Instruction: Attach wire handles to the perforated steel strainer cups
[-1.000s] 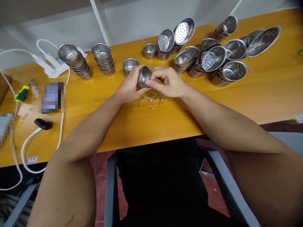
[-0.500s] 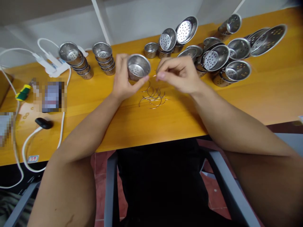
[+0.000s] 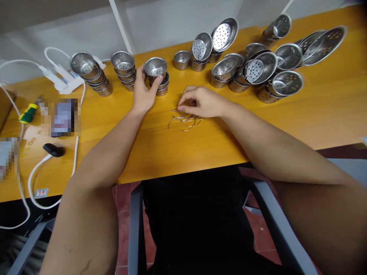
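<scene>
My left hand (image 3: 145,91) is closed round a perforated steel cup (image 3: 155,68), thumb at its front rim. That cup sits at the top of a short stack of similar cups (image 3: 163,90), showing below and to its right. My right hand (image 3: 197,102) is over a small pile of thin curved wires (image 3: 186,122) on the table. Its thumb and forefinger are pinched together at the pile's upper edge. Whether a wire is between those fingertips is hidden. The hand covers part of the pile.
Two stacks of perforated cups (image 3: 123,63) stand at the back left, and many more cups (image 3: 260,68) are grouped at the back right. On the left of the wooden table (image 3: 177,156) are a power strip (image 3: 69,82), white cables, a green-yellow handle (image 3: 28,113) and a blurred phone (image 3: 63,116).
My left hand has moved left and slightly up, bringing the cup onto a stack. My right hand has come down and left to the wires.
</scene>
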The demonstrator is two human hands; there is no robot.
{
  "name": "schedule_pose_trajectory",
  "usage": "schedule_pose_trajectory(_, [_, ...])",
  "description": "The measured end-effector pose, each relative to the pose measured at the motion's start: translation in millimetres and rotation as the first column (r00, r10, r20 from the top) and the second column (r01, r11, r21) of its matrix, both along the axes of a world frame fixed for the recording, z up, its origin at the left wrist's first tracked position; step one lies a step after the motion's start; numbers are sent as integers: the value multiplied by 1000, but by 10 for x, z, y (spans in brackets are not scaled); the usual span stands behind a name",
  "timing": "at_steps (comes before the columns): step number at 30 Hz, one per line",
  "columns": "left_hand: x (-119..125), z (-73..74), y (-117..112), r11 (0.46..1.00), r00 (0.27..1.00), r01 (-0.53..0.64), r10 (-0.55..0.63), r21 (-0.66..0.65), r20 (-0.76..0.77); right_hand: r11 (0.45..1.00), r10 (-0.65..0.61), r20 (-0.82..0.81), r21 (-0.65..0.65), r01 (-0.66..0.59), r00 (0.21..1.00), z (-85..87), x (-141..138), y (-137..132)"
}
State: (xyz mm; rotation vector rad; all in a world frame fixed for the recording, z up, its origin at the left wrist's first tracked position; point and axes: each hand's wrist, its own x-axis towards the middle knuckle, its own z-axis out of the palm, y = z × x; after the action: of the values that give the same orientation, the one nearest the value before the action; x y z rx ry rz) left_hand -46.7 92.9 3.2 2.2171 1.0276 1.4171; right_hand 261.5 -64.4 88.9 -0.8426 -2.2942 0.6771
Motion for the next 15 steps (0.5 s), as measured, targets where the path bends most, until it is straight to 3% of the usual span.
schedule_pose_trajectory(8, [-22, -211, 210, 994, 994, 103, -104, -27, -17, 999, -3, 5, -41, 3, 1000, -50, -20, 19])
schedule_pose_trajectory(15, [-55, -271, 311, 992, 994, 113, -113, -60, 17, 998, -55, 3, -9, 55, 998, -80, 4, 54])
